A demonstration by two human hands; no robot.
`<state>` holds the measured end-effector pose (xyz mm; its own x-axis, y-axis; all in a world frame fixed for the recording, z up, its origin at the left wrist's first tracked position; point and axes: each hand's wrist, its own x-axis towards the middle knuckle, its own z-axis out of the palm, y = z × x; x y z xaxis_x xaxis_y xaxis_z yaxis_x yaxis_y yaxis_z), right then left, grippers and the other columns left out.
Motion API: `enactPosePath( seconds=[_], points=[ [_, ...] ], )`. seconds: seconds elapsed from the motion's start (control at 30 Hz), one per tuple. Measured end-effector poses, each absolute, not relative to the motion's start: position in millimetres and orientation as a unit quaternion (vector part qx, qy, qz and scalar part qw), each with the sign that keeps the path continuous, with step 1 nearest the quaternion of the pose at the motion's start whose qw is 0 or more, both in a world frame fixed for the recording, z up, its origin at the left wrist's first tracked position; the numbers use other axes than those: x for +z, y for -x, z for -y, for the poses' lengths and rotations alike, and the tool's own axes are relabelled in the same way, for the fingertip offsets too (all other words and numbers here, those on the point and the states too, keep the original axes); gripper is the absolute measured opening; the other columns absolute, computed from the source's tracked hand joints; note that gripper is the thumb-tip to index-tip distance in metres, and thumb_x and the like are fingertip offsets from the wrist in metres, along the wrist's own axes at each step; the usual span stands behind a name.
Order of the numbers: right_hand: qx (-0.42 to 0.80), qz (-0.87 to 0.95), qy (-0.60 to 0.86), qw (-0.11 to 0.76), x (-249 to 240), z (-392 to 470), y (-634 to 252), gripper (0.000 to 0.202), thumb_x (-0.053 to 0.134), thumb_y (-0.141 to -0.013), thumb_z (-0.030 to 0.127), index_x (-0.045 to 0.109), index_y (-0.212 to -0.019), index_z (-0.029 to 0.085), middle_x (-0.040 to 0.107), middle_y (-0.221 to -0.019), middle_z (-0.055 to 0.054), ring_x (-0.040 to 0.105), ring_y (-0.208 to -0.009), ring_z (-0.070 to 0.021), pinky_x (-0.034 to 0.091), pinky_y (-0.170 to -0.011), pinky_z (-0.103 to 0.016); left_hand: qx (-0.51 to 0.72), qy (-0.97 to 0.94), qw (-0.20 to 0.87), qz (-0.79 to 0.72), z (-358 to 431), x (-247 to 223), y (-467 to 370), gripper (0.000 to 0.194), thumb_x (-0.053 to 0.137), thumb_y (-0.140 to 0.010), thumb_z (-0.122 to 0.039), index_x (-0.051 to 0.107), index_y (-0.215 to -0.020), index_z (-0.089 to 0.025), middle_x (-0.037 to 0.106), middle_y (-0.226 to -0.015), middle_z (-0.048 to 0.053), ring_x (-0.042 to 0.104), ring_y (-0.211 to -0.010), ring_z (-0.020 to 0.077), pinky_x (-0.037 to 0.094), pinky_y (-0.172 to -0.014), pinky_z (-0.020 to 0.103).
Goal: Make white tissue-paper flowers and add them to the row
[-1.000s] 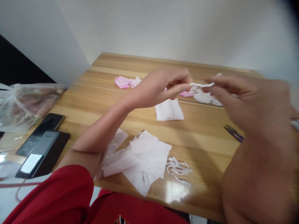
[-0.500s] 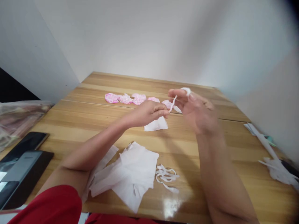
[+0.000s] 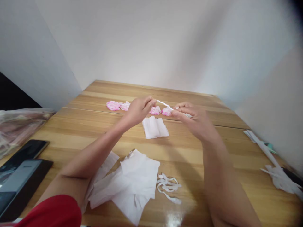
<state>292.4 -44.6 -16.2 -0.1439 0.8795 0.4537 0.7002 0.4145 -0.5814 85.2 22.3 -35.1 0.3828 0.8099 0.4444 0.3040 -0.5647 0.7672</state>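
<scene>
A thin white twisted strip [image 3: 164,104] stretches between my two hands above the table. My left hand [image 3: 142,108] pinches its left end. The fingers of my right hand [image 3: 189,116] are closed on the other end. Pink-and-white crumpled pieces [image 3: 113,105] lie in a row behind the hands, partly hidden by them. Just below the hands is a folded white square [image 3: 155,127]. Nearer me, a pile of white sheets [image 3: 137,176] lies beside a small heap of loose white strips [image 3: 168,184].
Two phone-like devices [image 3: 27,153] lie at the left edge, with a clear plastic bag [image 3: 21,126] behind them. At the right edge are a long white roll [image 3: 265,146] and crumpled white material [image 3: 281,179]. Walls rise behind the wooden table [image 3: 227,151].
My left hand has moved slightly left and up. My right hand has come down, and its fingers have closed on the strip, which is now stretched straighter between the hands.
</scene>
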Motion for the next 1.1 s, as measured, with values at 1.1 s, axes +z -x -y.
enactPosePath(
  seconds=[1.1],
  points=[
    [-0.001, 0.745, 0.527, 0.408, -11, 50, -293, 0.048, 0.052, -0.093, 0.041, 0.049, -0.14, 0.031, 0.056, -0.141, -0.006, 0.053, -0.128, -0.0278, 0.04, -0.108, -0.052, 0.39, -0.554, 0.719, -0.153, -12, -21, -80, 0.027, 0.04, -0.09, -0.026, 0.042, -0.064, -0.019, 0.032, -0.041, -0.006, 0.028, -0.039, 0.0074, 0.042, -0.054, 0.023]
  ],
)
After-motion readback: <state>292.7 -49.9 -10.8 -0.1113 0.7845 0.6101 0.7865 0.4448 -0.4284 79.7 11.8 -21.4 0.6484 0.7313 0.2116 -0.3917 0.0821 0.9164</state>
